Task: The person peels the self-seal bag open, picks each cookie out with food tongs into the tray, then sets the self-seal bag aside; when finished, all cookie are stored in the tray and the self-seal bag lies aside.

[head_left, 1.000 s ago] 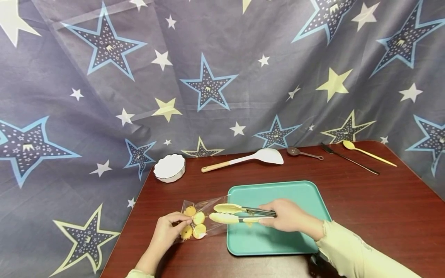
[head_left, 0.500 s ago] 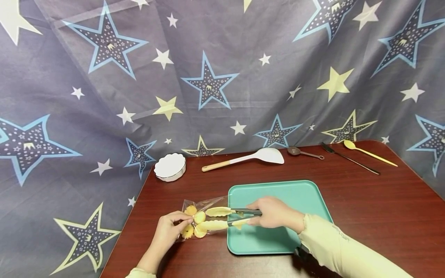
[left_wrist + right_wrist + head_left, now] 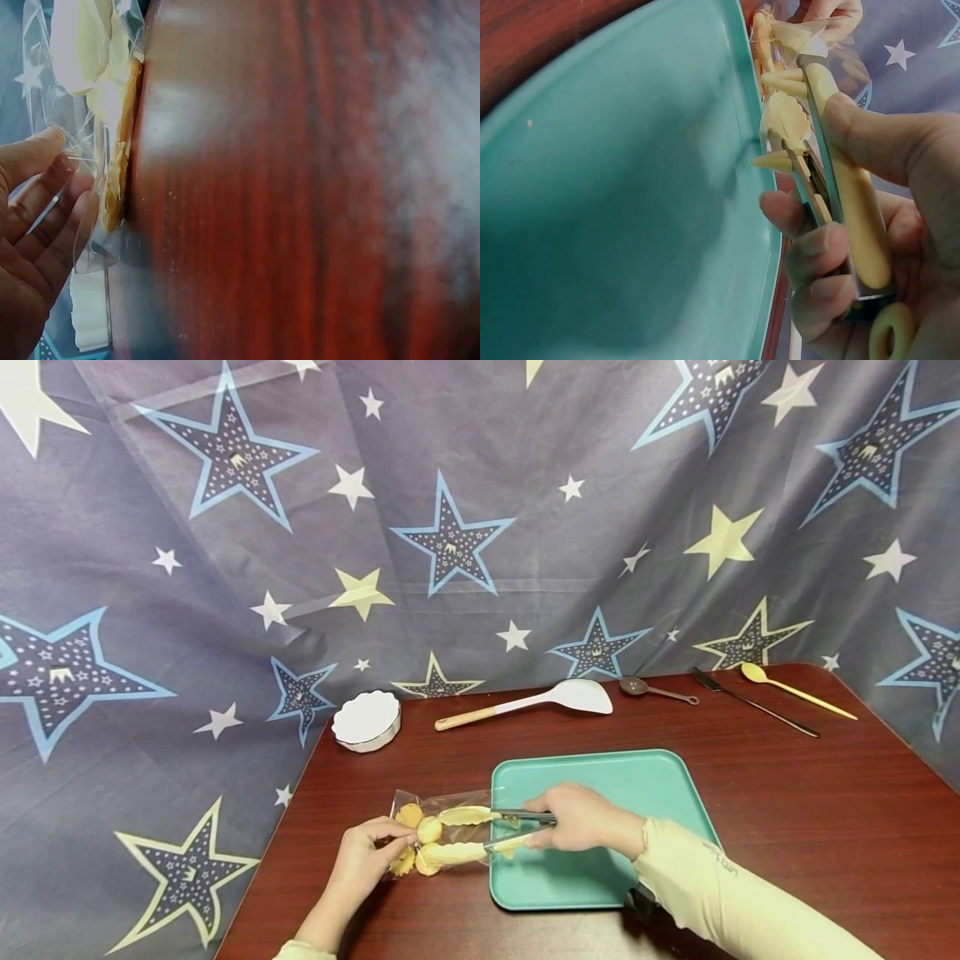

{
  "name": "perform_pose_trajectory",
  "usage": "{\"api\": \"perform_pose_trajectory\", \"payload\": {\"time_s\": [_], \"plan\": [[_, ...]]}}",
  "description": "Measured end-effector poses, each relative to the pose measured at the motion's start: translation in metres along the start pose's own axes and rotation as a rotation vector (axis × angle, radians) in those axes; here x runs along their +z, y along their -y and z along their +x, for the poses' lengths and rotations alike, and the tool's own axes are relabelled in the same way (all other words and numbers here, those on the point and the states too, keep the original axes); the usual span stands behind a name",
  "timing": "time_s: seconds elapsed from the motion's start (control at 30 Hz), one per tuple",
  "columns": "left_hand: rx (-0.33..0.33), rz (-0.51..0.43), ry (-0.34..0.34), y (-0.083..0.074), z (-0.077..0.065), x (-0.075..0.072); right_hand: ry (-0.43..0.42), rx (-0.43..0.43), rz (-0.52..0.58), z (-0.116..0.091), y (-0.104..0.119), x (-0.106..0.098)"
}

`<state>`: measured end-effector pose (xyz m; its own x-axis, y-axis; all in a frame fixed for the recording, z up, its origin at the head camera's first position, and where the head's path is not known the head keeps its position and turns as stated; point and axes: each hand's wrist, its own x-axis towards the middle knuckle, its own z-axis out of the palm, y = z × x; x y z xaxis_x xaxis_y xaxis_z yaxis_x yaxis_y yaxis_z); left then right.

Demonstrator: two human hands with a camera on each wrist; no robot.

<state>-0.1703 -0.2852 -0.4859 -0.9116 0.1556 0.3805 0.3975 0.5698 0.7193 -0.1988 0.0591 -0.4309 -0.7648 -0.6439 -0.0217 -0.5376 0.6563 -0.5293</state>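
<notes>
My left hand (image 3: 367, 852) pinches the film of a clear plastic bag (image 3: 84, 259) between thumb and fingers. Several round yellow-orange pastries (image 3: 409, 815), perhaps egg tarts or cookies, lie inside the bag at the table's left front. In my right hand (image 3: 581, 817) are tongs (image 3: 859, 217) with pale yellow tips and metal arms, gripped round the handles. The tong tips are spread and reach into the bag at the two nearer pastries. A teal tray (image 3: 645, 768) lies beneath my right hand, and the bag's mouth reaches its left rim.
Along the back of the dark red table (image 3: 750, 827) lie a white turner (image 3: 577, 696) with a wooden handle, a brown measuring spoon (image 3: 637, 687), a slim black utensil (image 3: 757, 706) and a yellow spoon (image 3: 795, 691). A white fluted bowl (image 3: 366, 722) stands back left.
My right hand has moved left, carrying the tongs into the bag, and their tips have spread apart. My left hand stays in place on the bag.
</notes>
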Motion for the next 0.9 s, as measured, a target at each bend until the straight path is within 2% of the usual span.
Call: {"api": "perform_pose_trajectory", "payload": {"time_s": [0.03,0.27,0.5,0.7,0.9], "plan": [[0.005,0.0,-0.001,0.0,0.0,0.0,-0.002,0.0,-0.004,0.0,0.0,0.001],[0.023,-0.003,-0.02,-0.04,0.0,-0.005,-0.018,0.019,-0.032,0.002,0.002,0.005],[0.02,0.001,-0.024,-0.04,0.0,-0.005,-0.037,0.016,-0.036,0.003,0.004,0.006],[0.035,-0.005,-0.037,-0.043,-0.001,-0.004,-0.065,-0.019,-0.058,0.003,0.003,0.005],[0.018,-0.004,-0.037,-0.041,0.0,-0.003,-0.059,-0.046,-0.035,0.006,0.002,0.005]]}}
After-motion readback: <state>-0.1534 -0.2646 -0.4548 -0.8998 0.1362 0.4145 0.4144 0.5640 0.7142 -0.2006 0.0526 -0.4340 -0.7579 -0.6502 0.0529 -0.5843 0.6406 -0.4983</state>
